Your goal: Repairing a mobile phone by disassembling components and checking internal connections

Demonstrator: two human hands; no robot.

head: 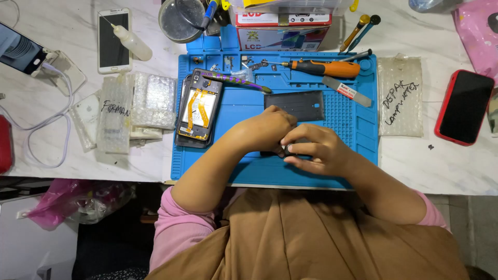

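Dark small part (288, 151) sits pinched between both hands over the front middle of the blue mat (358, 124); mostly hidden, kind can't be told. Left hand (264, 130) is curled into a loose fist on top of it, fingers closed round it. Right hand (316, 150) has thumb and fingers closed on its right side.

Counts: four phones — one opened phone (199, 109) with orange flex cables showing, on the mat's left edge; one white phone (114, 40) flat at the back left; one red-cased phone (464, 106) at far right; one phone (19, 52) propped on a clear stand with a white cable. One dark rectangular back cover (294, 105) just behind the hands. One orange-handled screwdriver (321, 68), one purple tweezers (236, 82), one grey flat blade (346, 91).

Containers: round metal cup (181, 19) holds a blue-handled tool. Mat's rear compartments hold small screws and bits. Two stacked cardboard boxes (282, 31) behind the mat.

Materials: mat is rubbery with a gridded surface; bubble-wrap packets (140, 103) in a pile on the left, one (399, 96) on the right, handwriting on them. Small plastic squeeze bottle (132, 42) with needle tip. Table is white marble-look.
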